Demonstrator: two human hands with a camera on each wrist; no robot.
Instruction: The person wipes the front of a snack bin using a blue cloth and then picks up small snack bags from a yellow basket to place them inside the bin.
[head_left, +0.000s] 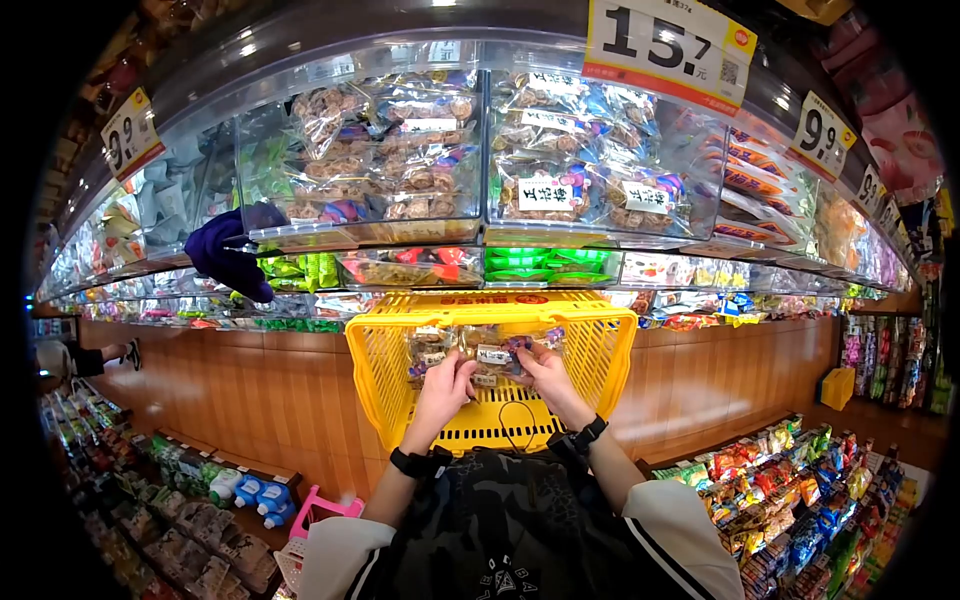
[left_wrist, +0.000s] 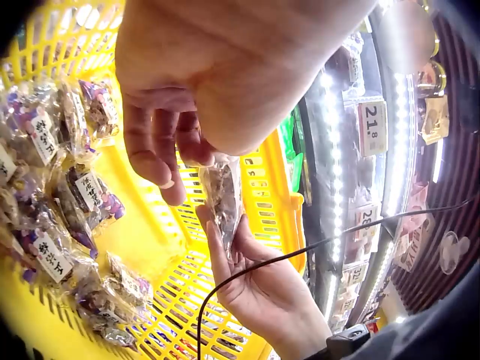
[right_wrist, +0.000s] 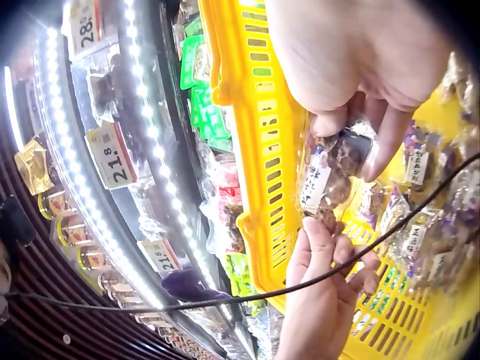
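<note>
Over a yellow shopping basket [head_left: 602,365], both hands hold a small clear bag of dried plums [right_wrist: 315,182] with a white label. My left hand [head_left: 447,388] pinches one end of the bag; in the right wrist view its thumb lies along that end. The opposite end is gripped by my right hand [head_left: 553,382], thumb on one side and fingers on the other. Several similar bags [left_wrist: 52,255] with white labels and purple wrapping lie in the basket. In the left wrist view, the left hand partly hides the held bag.
Ahead stands a shelf with clear bins of bagged plums [head_left: 548,192] under a price sign [head_left: 668,48]. A dark purple cloth-like item [head_left: 222,250] hangs at the bin edge. A black cable [left_wrist: 315,246] crosses both wrist views. Low snack racks [head_left: 790,490] flank the wooden floor.
</note>
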